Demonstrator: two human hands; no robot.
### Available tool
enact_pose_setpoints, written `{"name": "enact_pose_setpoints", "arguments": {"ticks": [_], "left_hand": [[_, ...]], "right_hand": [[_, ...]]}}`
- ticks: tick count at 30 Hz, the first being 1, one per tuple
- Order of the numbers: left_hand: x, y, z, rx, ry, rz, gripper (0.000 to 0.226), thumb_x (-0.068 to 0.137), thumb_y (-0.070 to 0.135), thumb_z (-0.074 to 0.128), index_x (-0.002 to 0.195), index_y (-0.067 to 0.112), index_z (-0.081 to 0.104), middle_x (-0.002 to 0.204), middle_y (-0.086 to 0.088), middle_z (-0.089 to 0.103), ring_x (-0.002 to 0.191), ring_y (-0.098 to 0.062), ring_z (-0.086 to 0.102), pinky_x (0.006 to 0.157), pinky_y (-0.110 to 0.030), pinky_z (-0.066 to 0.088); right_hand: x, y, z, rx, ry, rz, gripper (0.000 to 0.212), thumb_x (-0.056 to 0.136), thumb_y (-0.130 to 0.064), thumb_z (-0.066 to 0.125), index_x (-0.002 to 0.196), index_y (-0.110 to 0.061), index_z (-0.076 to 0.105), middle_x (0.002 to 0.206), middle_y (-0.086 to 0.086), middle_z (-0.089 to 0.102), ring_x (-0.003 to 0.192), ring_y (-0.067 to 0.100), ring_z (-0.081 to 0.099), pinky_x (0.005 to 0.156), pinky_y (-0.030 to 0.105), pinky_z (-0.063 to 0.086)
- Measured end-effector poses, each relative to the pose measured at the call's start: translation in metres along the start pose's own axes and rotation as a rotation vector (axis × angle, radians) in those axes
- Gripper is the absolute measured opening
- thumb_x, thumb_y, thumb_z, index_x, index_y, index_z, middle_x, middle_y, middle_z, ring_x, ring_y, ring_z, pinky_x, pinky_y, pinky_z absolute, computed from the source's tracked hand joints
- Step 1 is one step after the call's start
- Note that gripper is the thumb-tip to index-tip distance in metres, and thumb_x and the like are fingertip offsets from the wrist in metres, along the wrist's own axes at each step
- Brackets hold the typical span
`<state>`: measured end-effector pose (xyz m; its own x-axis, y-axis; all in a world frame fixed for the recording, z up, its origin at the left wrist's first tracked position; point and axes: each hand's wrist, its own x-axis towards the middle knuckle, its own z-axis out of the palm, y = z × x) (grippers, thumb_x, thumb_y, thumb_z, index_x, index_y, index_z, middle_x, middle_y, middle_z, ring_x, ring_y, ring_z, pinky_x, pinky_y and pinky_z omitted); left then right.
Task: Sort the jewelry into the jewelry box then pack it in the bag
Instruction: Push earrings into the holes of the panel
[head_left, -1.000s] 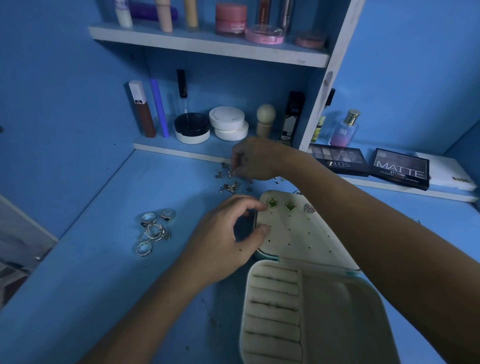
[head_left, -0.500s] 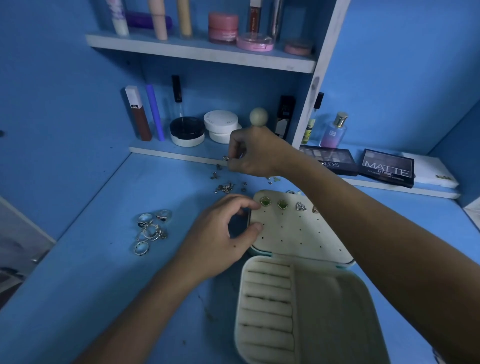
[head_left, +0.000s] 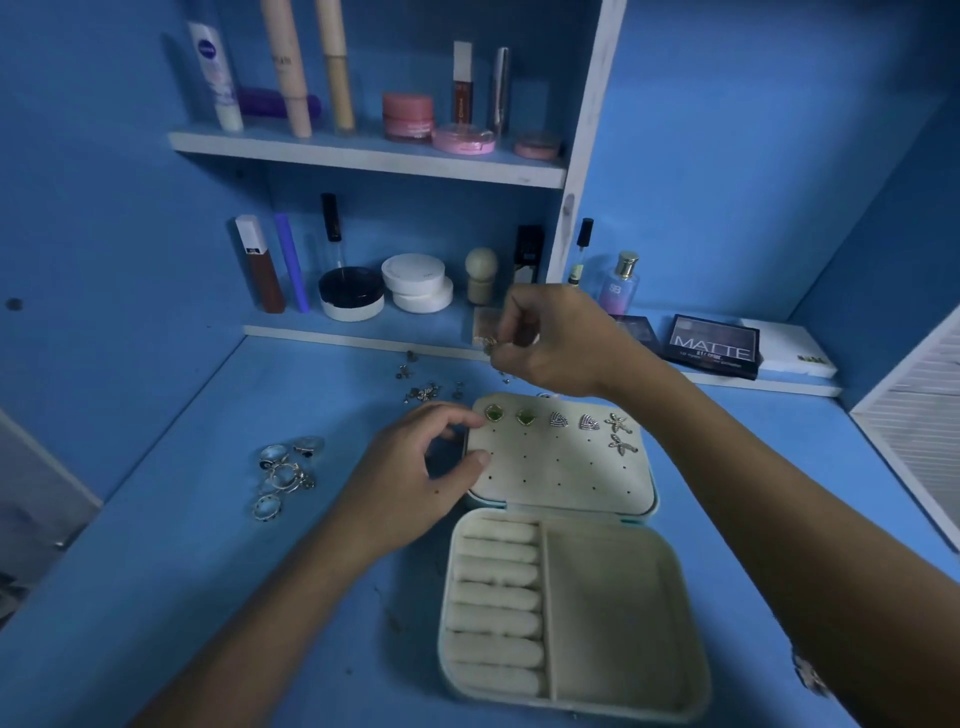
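A cream jewelry box (head_left: 613, 613) lies open on the blue desk. Its lid panel (head_left: 561, 478) holds several earrings along the top row. My left hand (head_left: 415, 473) grips the lid's left edge between thumb and fingers. My right hand (head_left: 556, 340) hovers above the far side of the box and pinches a small earring (head_left: 489, 344) in its fingertips. Loose earrings (head_left: 423, 389) lie scattered beyond the box. A cluster of rings (head_left: 285, 470) sits to the left.
Cosmetics crowd the lower shelf (head_left: 363, 332) and upper shelf (head_left: 363, 150) behind the desk. Eyeshadow palettes (head_left: 714, 345) and a perfume bottle (head_left: 618, 283) stand at the right. A white slatted panel (head_left: 914, 441) borders the far right.
My right hand has lifted off the desk with a small earring pinched in it. The view has tilted up, showing more of the lid and shelves. My left hand stays on the lid.
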<state>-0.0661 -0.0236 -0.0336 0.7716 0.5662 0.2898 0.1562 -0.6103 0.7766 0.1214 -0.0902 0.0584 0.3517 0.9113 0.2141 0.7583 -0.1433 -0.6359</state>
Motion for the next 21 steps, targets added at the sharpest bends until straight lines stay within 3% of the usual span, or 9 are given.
{"name": "enact_pose_setpoints", "arguments": {"ticks": [5, 11, 17, 21], "left_hand": [[-0.001, 0.001, -0.001, 0.0, -0.008, -0.018, 0.025, 0.087, 0.024, 0.073, 0.11, 0.032, 0.067, 0.111, 0.028, 0.062, 0.107, 0.004, 0.057, 0.081, -0.002, 0.038], [-0.001, 0.003, 0.0, -0.015, -0.002, -0.044, 0.026, 0.087, 0.023, 0.073, 0.11, 0.034, 0.066, 0.113, 0.027, 0.063, 0.106, 0.006, 0.058, 0.081, -0.005, 0.041], [-0.002, 0.01, 0.0, -0.061, 0.021, -0.086, 0.027, 0.086, 0.021, 0.075, 0.107, 0.035, 0.066, 0.108, 0.036, 0.062, 0.102, 0.01, 0.059, 0.086, -0.024, 0.049], [-0.002, 0.015, -0.001, -0.108, 0.027, -0.119, 0.03, 0.085, 0.018, 0.076, 0.107, 0.036, 0.066, 0.102, 0.039, 0.061, 0.091, 0.01, 0.062, 0.079, -0.042, 0.057]], "right_hand": [[-0.035, 0.008, -0.015, 0.086, 0.022, 0.058, 0.009, 0.082, -0.009, 0.071, 0.08, -0.01, 0.062, 0.073, 0.0, 0.068, 0.066, 0.018, 0.062, 0.063, 0.029, 0.053], [-0.074, 0.023, -0.025, 0.198, 0.074, 0.108, 0.008, 0.086, -0.006, 0.067, 0.083, -0.013, 0.066, 0.079, 0.003, 0.07, 0.07, 0.012, 0.063, 0.066, 0.024, 0.053], [-0.107, 0.032, -0.024, 0.139, 0.165, 0.143, 0.013, 0.088, -0.013, 0.068, 0.085, -0.025, 0.072, 0.075, -0.007, 0.07, 0.074, 0.004, 0.063, 0.068, 0.01, 0.046], [-0.125, 0.039, -0.024, 0.128, 0.238, 0.131, 0.02, 0.09, -0.015, 0.07, 0.087, -0.034, 0.074, 0.08, -0.012, 0.07, 0.081, 0.002, 0.063, 0.069, 0.006, 0.042]]}}
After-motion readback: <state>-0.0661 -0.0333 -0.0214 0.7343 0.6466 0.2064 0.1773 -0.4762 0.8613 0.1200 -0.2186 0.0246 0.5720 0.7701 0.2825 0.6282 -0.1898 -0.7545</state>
